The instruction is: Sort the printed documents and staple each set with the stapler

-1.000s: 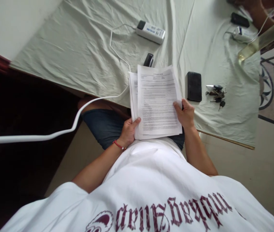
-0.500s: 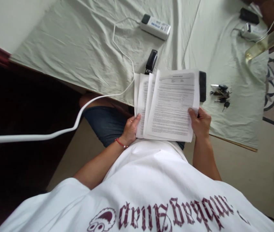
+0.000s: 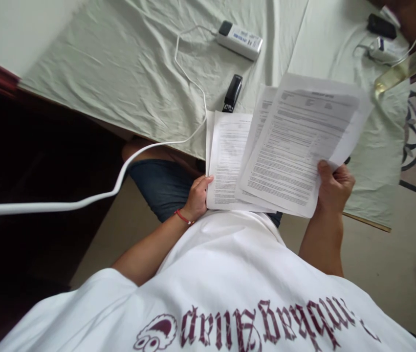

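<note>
Near the table's front edge my left hand [image 3: 197,198] grips the lower left edge of some printed sheets [image 3: 228,161], thumb on top. My right hand [image 3: 334,188] is closed on the right edge of other printed sheets [image 3: 292,142], its thumb on the top page. These sheets are tilted and partly overlap the ones in my left hand. Just beyond the papers a black stapler [image 3: 232,93] lies on the cloth. The right-hand papers hide most of what lies behind them.
A pale green cloth [image 3: 120,73] covers the table. A white and black power strip [image 3: 239,40] lies farther back, its white cable [image 3: 156,145] running left. At the far right are another white box [image 3: 387,50], a black object [image 3: 382,25] and part of another person [image 3: 413,17].
My right hand has moved right with its sheets, apart from those in my left hand. They now cover the keys and the black object beside them. My left hand stays about where it was.
</note>
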`<state>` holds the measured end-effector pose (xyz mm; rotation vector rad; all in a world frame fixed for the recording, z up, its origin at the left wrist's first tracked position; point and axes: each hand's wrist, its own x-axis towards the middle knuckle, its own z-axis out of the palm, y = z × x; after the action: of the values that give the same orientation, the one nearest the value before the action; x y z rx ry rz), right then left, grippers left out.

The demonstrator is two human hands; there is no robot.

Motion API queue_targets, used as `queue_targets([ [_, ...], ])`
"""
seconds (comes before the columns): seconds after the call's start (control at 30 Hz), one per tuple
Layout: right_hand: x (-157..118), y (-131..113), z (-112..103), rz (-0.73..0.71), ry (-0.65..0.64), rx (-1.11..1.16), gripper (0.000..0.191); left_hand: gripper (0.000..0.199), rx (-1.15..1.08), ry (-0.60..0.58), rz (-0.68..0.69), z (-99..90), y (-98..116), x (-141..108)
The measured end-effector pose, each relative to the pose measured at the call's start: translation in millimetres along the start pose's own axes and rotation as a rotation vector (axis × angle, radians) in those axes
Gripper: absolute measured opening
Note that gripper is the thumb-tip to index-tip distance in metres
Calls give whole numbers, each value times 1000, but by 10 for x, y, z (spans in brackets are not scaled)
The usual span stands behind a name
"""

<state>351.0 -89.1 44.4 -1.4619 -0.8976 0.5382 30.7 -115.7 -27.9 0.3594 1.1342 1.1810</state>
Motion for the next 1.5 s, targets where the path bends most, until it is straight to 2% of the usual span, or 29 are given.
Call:
queue_targets([
  [0.27,37,80,5,49,44,72,34,24,-8,-60,-41,5,16,-16],
  [0.57,-33,75,108,104,-14,61,36,32,13,-111,-32,20,-4,-16],
  [0.77,-116,96,155,160,-114,90,36,38,35,-154,-5,-8,-44,-13],
  [1.03,-201,96,199,230,-323,24,29,40,35,-117,-21,8,-31,-36],
  [1.33,-244,102,317,195,-383,-13,30,53,72,-117,29,8,-45,-49],
  [1.5,-293,102,408,187,-426,-14,30,57,98,-160,45,7,-69,-46],
])
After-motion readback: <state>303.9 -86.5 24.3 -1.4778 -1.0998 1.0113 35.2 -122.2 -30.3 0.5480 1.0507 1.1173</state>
